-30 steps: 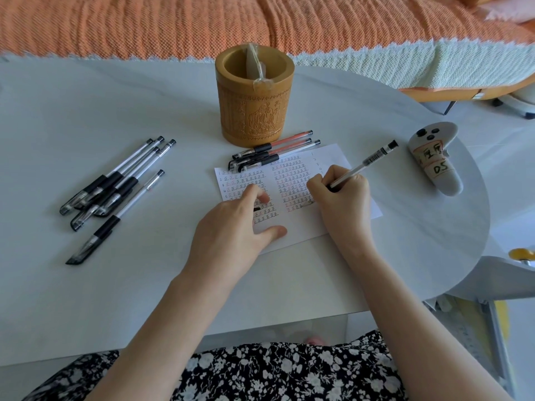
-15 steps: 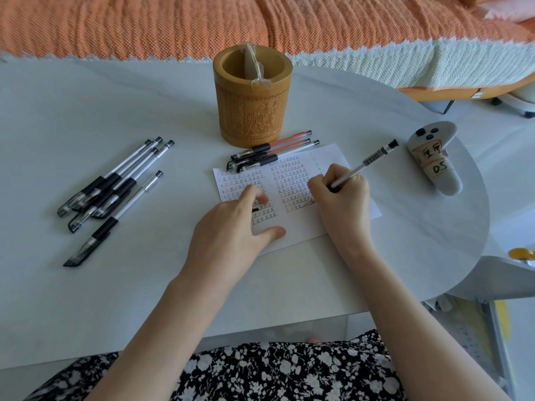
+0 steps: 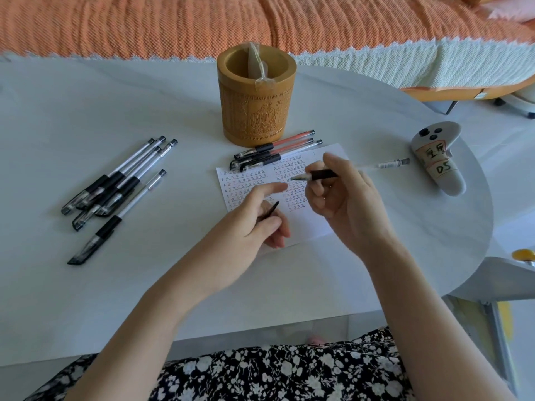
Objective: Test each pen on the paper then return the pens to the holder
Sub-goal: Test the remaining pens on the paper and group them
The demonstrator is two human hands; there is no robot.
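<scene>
My right hand holds an uncapped black pen level above the paper, its tip pointing left. My left hand hovers over the paper's near left part and holds the black pen cap in its curled fingers, forefinger stretched toward the tip. The paper carries rows of small written marks. A carved bamboo holder stands behind it with a plastic-wrapped item inside. Three pens lie between holder and paper. Several capped black pens lie at the left.
A white handheld controller with taped labels lies near the table's rounded right edge. An orange and white bedspread runs along the far side. My floral-clad lap is below the table's near edge.
My right hand has lifted the pen off the paper and turned it level. My left hand has come off the paper and now shows the cap beside the pen tip.
</scene>
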